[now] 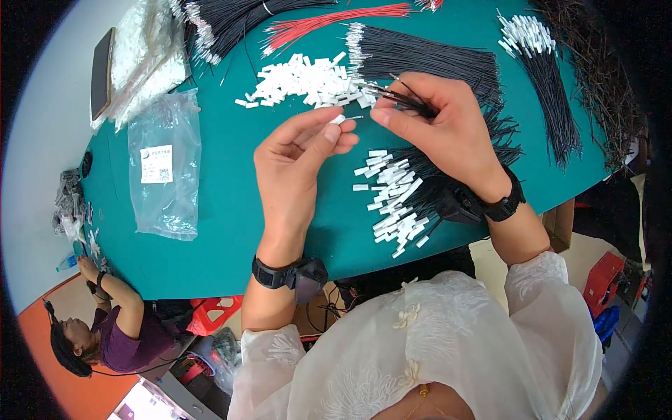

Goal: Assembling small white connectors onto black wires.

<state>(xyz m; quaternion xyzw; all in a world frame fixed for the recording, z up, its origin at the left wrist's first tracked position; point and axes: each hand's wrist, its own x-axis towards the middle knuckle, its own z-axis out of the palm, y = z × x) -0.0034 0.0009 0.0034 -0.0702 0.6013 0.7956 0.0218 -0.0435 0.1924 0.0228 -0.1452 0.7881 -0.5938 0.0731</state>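
Note:
Between the thumb and fingers of my left hand (294, 150) is a small white connector housing (338, 120). A thin, pale tip sticks out of the housing toward my right hand (451, 119), which is closed round several black wires (414, 103). The two hands are a short way apart above the table. Just beyond them lies a heap of loose white housings (301, 80). Under my right hand and wrist spreads a bunch of black wires with white housings on their ends (395, 199), partly hidden by my forearm.
On the green table (231, 269) lie a black wire bundle (427, 56), red wires (336, 24) and a housed wire bundle (542, 91). A clear plastic bag (168, 203) and a phone (103, 73) are at left. Another person (126, 322) sits at the lower left.

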